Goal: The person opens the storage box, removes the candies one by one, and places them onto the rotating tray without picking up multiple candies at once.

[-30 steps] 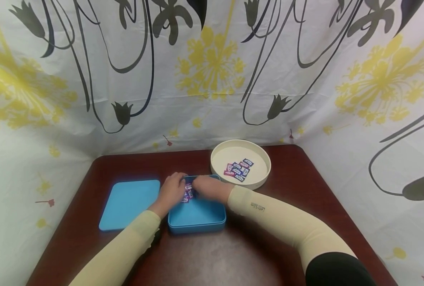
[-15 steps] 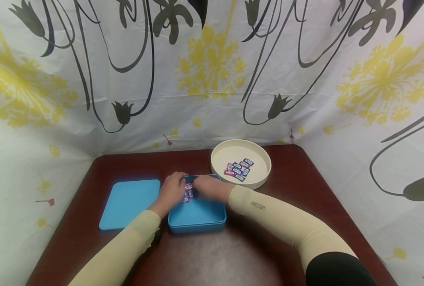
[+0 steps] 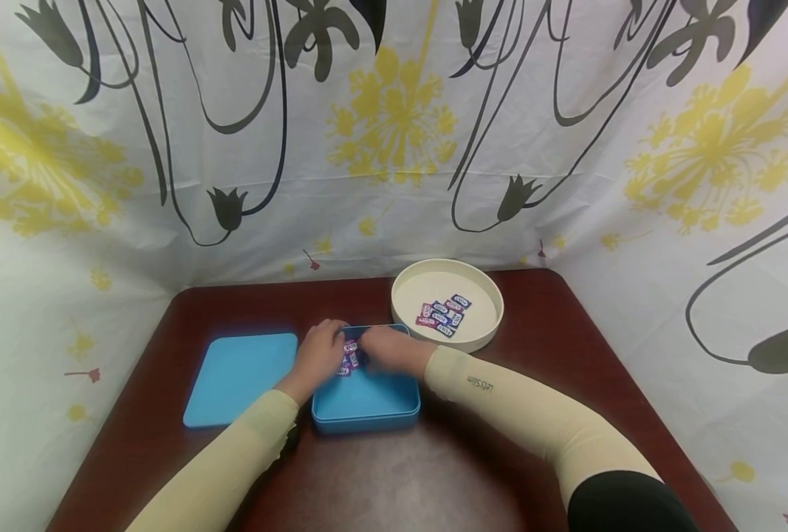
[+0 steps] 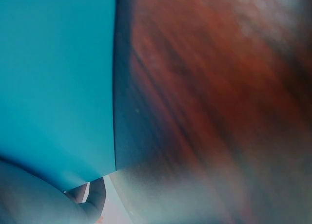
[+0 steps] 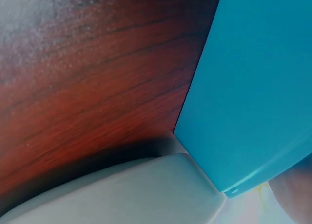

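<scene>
A blue open box [image 3: 367, 424] stands in the middle of the dark red-brown table. Several small purple, pink and dark-blue packets [image 3: 350, 357] with white lettering lie in its far left part. My left hand [image 3: 319, 353] holds the box's left side near the far corner, fingers bent over the rim. My right hand [image 3: 388, 349] reaches in over the right side, fingers curled down. A dark-blue bit [image 3: 363, 359] shows at its fingertips, mostly covered by the hand. Both wrist views show the box's outer wall [image 4: 58, 87], with only a part of each hand at the edge.
A round cream tray [image 3: 493, 325], holding several similar packets [image 3: 443, 318], stands behind the box to the right. Left of the box lies a flat blue lid [image 3: 241, 380]. A patterned curtain [image 3: 394, 214] encloses the table [image 3: 380, 480] at the back and sides.
</scene>
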`<control>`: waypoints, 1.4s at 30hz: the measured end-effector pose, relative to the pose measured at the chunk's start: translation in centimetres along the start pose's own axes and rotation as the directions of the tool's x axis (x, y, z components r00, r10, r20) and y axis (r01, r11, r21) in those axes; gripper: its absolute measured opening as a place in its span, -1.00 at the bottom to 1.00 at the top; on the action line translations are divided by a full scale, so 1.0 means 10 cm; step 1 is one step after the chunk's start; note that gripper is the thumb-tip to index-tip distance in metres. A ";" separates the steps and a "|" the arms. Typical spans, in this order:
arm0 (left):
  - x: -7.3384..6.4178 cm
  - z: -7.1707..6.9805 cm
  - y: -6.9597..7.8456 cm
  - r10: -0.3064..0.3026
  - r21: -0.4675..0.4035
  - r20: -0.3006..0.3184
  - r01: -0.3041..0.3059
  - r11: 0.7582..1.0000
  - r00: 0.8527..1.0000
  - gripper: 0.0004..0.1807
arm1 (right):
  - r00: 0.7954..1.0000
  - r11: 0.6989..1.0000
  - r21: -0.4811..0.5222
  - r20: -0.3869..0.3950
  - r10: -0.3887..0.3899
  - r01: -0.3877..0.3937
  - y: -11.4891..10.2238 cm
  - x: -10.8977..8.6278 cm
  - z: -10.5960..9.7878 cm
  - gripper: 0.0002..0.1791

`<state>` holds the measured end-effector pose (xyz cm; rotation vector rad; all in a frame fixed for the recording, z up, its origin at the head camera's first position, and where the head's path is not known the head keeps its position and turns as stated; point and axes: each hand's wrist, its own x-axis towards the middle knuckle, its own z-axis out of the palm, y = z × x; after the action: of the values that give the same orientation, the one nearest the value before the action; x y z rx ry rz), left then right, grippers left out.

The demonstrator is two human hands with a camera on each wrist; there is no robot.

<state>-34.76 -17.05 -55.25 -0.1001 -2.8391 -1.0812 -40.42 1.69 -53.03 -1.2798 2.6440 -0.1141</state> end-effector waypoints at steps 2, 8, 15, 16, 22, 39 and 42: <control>0.00 0.00 0.00 0.003 -0.002 0.002 -0.003 1.000 1.000 -0.61 | 1.000 1.000 0.016 0.001 -0.001 0.001 0.00 -0.01 0.00 -0.80; 0.00 -0.02 0.01 0.004 -0.014 0.005 -0.004 1.000 1.000 -0.61 | 1.000 0.999 0.033 -0.008 -0.003 0.004 -0.01 -0.05 -0.02 -0.84; -0.01 -0.02 0.02 -0.011 -0.016 0.005 0.011 1.000 1.000 -0.61 | 1.000 0.999 0.050 -0.006 0.013 -0.012 -0.01 -0.06 -0.01 -0.79; -0.01 -0.02 0.02 -0.010 -0.016 0.004 0.010 1.000 1.000 -0.61 | 1.000 0.999 0.052 -0.007 0.011 -0.011 0.00 -0.06 -0.01 -0.79; 0.00 0.01 0.01 0.001 -0.009 0.013 -0.001 1.000 1.000 -0.61 | 1.000 0.998 0.054 0.000 0.022 -0.022 0.05 -0.07 -0.03 -0.81; -0.02 0.01 0.01 -0.017 -0.008 0.006 0.017 1.000 1.000 -0.59 | 0.997 0.999 0.047 -0.074 0.018 -0.015 0.01 -0.20 -0.37 -0.66; -0.02 0.01 0.02 -0.016 -0.011 0.003 0.016 1.000 1.000 -0.59 | 0.997 0.999 0.050 -0.078 0.026 -0.023 0.03 -0.22 -0.39 -0.66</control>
<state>-34.56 -16.90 -55.22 -0.0798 -2.8420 -1.1004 -40.17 3.49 -48.98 -1.2518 2.7037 -0.2282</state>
